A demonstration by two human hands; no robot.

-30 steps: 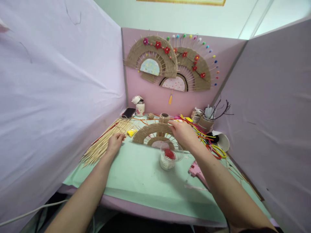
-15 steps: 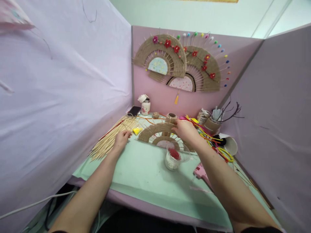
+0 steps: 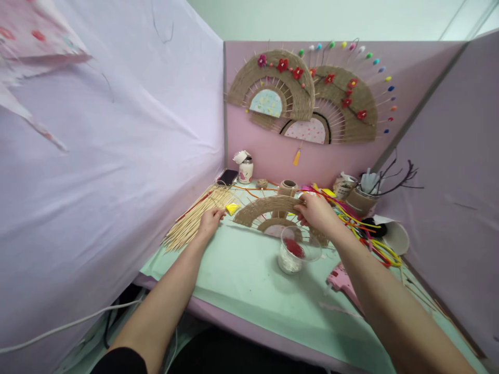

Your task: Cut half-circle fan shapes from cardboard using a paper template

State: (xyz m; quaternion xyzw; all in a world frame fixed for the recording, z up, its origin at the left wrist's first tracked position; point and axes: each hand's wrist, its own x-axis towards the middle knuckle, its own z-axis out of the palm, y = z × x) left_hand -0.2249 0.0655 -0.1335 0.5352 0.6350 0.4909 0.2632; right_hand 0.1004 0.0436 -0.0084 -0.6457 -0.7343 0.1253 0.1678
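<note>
A half-round fan (image 3: pixel 253 209), wound with brown twine over thin sticks, stands tilted on the table. My right hand (image 3: pixel 317 212) grips its upper right edge. To the left of the fan, my left hand (image 3: pixel 210 222) is closed with its fingertips pressed together; what they hold, if anything, is too small to make out. Just beyond those fingertips lies a small yellow packet (image 3: pixel 233 209). A clear plastic cup (image 3: pixel 290 262) with white and red material inside stands in front of the fan, hiding part of its lower edge. A twine spool (image 3: pixel 287 188) is behind it.
Many thin bamboo sticks (image 3: pixel 191 221) lie at the left. A pink glue gun (image 3: pixel 343 283) rests beneath my right forearm. Coloured pipe cleaners (image 3: pixel 384 253) and a can with branches (image 3: pixel 360 201) are at the right. Two decorated fans (image 3: pixel 310 75) hang on the back panel.
The camera view has turned slightly left, so the whole scene sits further right. My right hand keeps its grip on the fan. My left hand stays near the yellow packet.
</note>
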